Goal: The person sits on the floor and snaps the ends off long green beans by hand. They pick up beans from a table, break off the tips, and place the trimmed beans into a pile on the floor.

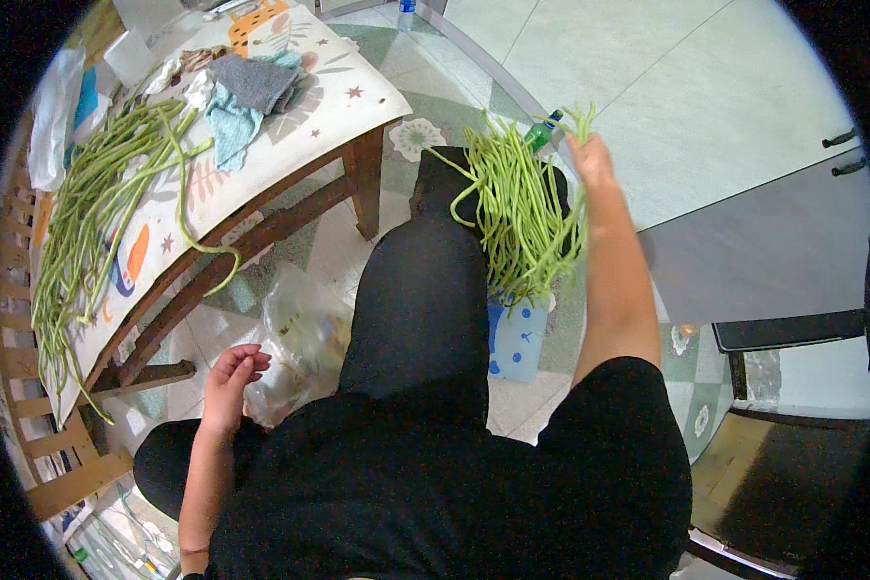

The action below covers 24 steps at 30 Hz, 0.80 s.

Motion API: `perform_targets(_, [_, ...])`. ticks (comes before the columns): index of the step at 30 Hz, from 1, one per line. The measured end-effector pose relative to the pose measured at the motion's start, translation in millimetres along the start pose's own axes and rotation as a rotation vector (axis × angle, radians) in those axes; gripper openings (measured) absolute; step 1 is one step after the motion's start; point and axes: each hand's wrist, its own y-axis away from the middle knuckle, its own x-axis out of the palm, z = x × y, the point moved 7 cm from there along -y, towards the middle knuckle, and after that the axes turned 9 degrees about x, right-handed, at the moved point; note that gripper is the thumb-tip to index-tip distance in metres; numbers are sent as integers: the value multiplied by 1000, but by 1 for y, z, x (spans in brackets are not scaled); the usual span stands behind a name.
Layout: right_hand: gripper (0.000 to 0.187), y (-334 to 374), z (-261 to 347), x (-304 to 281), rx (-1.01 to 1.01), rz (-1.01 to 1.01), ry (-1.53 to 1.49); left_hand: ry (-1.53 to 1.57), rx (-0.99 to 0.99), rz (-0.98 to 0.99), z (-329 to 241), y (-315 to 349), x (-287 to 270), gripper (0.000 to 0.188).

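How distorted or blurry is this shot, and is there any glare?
Head view: heavy fisheye, black corners, the table edge bowed. Light is soft and even, no harsh glare on the floor tiles. The bean bundle in the right hand looks slightly soft.

A bunch of long green beans hangs limp at upper centre of the frame, strands drooping downward, tips splayed.

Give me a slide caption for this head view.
Right hand lifts a bundle of long green beans; left hand rests by a clear plastic bag.
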Motion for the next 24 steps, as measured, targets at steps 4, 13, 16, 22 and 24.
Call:
perform_targets(4, [44, 25, -36, 106, -101, 218, 38, -41, 42, 31, 2, -9, 12, 19])
perform_targets(13, [52, 48, -53, 104, 184, 178, 3, -62, -20, 24, 0, -16, 23, 22])
perform_targets(16, [51, 62, -46, 98, 270, 273, -115, -39, -19, -30, 4, -21, 13, 23])
perform_targets(22, [44, 39, -101, 117, 200, 106, -78, 156, 87, -212, -17, -34, -6, 32])
perform_targets(24, [41, 45, -86, 109, 64, 1, -190, 328, 32, -318, -18, -33, -12, 39])
